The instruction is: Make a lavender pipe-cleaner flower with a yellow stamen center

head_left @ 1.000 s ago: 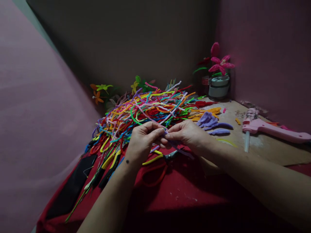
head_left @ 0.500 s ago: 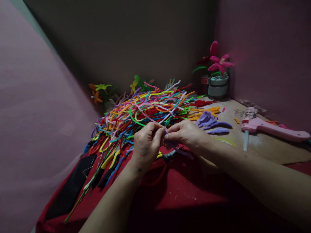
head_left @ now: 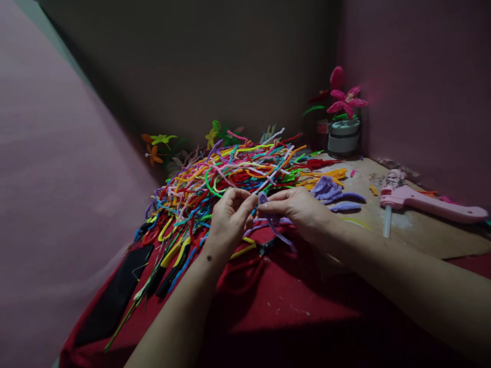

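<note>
Two hands in view. Right hand [head_left: 305,210]: thumb and index in a narrow pinch on one lilac chenille stem [head_left: 283,238]; its folded top pokes up between the two hands' fingertips, loose tail hangs below the right fingers. Left hand [head_left: 231,217]: thumb and index nearly meeting, just beside that folded top; can't tell if they grip it. Beyond the fingers: one big heap of mixed chenille stems [head_left: 230,171], too tangled to count. Just right of the right fingers: one lilac petal cluster [head_left: 326,188] plus two separate lilac petals, orange strips [head_left: 334,175] behind them, count unclear. Farther right: one pink glue gun [head_left: 437,203], one clear glue stick in it, on one cardboard sheet [head_left: 425,243]. Below the fingertips, on the red cloth [head_left: 291,306]: one dark-headed cutting tool [head_left: 264,249], handles partly hidden. Left of the left hand: two black-and-yellow handles [head_left: 180,263], one black phone [head_left: 111,301]. Far beyond the right fingers: one open pink flower [head_left: 347,102] above one grey pot [head_left: 344,135].
</note>
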`<state>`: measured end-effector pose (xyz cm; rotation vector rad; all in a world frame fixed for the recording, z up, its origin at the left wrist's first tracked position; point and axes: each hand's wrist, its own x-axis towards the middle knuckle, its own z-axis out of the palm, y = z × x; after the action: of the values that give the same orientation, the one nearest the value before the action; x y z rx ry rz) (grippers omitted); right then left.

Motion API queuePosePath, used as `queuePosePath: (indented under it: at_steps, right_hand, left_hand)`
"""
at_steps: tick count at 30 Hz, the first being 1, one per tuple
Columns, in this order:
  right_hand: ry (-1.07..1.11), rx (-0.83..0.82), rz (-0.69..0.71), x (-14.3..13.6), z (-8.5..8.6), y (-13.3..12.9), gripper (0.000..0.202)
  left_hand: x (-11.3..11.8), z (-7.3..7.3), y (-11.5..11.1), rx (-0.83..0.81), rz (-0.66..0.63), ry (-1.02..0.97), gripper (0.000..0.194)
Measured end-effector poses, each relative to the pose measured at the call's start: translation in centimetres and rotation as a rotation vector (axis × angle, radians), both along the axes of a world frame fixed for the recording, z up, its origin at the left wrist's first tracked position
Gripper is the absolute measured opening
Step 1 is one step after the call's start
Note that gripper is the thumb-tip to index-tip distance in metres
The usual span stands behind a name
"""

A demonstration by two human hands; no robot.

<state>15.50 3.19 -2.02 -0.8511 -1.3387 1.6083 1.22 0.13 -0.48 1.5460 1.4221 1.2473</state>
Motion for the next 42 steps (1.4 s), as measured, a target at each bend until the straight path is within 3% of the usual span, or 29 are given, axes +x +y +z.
queuePosePath:
  at_steps: [3,6,12,17,26,34,42]
  right_hand:
    - [0.106,-0.010,-0.064,0.0,0.1,0.1,0.020]
    - [0.189,-0.075,-0.086,-0.2,0.0,0.1,0.022]
    - [0.256,-0.126,-0.037,-0.6,-0.7,-0.1,0.023]
    - [0.282,-0.099,0.011,-0.5,-1.1,0.3,0.023]
    - [0.353,-0.037,-0.106,-0.4,-0.8,0.6,0.015]
    - [0.295,-0.032,-0.004,-0.5,-1.0,0.9,0.018]
    - [0.290,-0.048,-0.022,-0.5,-0.9,0.5,0.017]
  left_hand:
    - [-0.1,-0.1,0.1,-0.241,-0.158,-0.133,0.027]
    - [0.3,-0.6,0.0,-0.343,-0.260,-0.200,0.027]
    - [1.0,-0.8,-0.3,-0.264,-0.257,-0.088,0.030]
    - [0.5,-0.6,-0.1,-0.307,-0.275,-0.104,0.030]
    - [0.2,0.0,-0.2,-0.347,-0.336,-0.108,0.028]
    - [-0.3,-0.1,0.1,-0.376,-0.356,-0.173,0.025]
    - [-0.4,0.3,-0.1,-0.494,-0.407,-0.202,0.028]
